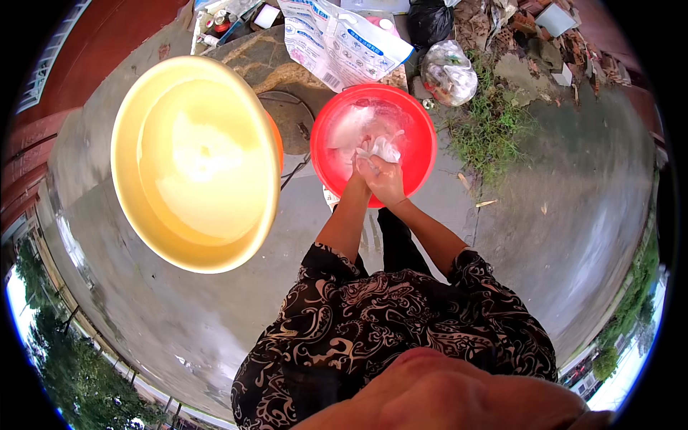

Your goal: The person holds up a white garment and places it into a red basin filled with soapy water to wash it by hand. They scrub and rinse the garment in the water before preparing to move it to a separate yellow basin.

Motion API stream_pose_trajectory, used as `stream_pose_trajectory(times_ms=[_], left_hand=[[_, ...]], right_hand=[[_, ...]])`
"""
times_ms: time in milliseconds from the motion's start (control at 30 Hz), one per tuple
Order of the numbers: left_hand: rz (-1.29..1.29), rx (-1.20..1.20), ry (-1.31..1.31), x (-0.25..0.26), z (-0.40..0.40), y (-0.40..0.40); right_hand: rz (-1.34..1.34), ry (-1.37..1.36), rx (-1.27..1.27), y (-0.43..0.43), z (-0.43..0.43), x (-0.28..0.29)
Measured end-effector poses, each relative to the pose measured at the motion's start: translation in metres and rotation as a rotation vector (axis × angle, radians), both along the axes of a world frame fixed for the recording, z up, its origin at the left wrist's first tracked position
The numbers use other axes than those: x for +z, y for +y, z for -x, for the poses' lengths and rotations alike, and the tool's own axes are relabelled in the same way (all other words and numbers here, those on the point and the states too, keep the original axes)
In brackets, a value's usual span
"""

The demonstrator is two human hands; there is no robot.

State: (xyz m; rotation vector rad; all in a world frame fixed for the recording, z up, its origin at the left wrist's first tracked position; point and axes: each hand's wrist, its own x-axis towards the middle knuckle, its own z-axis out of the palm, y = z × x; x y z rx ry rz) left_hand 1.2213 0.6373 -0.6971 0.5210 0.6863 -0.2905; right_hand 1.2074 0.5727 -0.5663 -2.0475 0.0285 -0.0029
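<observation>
A red plastic basin (423, 145) with cloudy water and white powder or foam in it stands in front of me. Over its near half my two hands are pressed together, gripping a wet white cloth (386, 149) that bunches out beyond the fingers. On the left is my left hand (363, 161), partly covered by my right hand (388, 180), which wraps over it from the right. A large yellow plastic basin (263, 215) holding water is to the left of the red one, with an orange edge showing behind it.
Behind the red basin lies a printed white plastic bag (349, 43). A black bag (430, 22) and a clear bag of rubbish (450, 72) are at the back right, beside weeds (486, 134) and broken bricks (524, 24). A box of bottles and cans (207, 27) stands at the back left.
</observation>
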Motion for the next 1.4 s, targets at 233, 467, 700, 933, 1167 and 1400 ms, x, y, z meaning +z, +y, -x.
stream_pose_trajectory(times_ms=[233, 467, 700, 933, 1167, 1400], left_hand=[[-0.416, -0.173, 0.116, 0.071, -0.002, -0.008], [-0.427, -0.303, 0.297, 0.029, 0.042, 0.022], [-0.159, -0.218, 0.505, 0.025, 0.014, 0.012], [0.640, -0.149, -0.211, 0.014, 0.013, 0.026], [-0.317, -0.041, 0.184, 0.050, -0.018, 0.006], [-0.957, -0.237, -0.286, 0.088, 0.005, 0.015]], right_hand=[[0.458, 0.492, -0.230, -0.081, -0.043, -0.092], [0.638, -0.120, 0.408, -0.041, -0.018, -0.121], [0.330, 0.155, -0.031, -0.025, -0.051, -0.154], [-0.055, 0.000, 0.190, 0.006, 0.024, -0.011], [0.205, 0.186, -0.242, -0.018, -0.035, -0.057], [0.367, 0.341, -0.128, -0.078, -0.033, -0.084]])
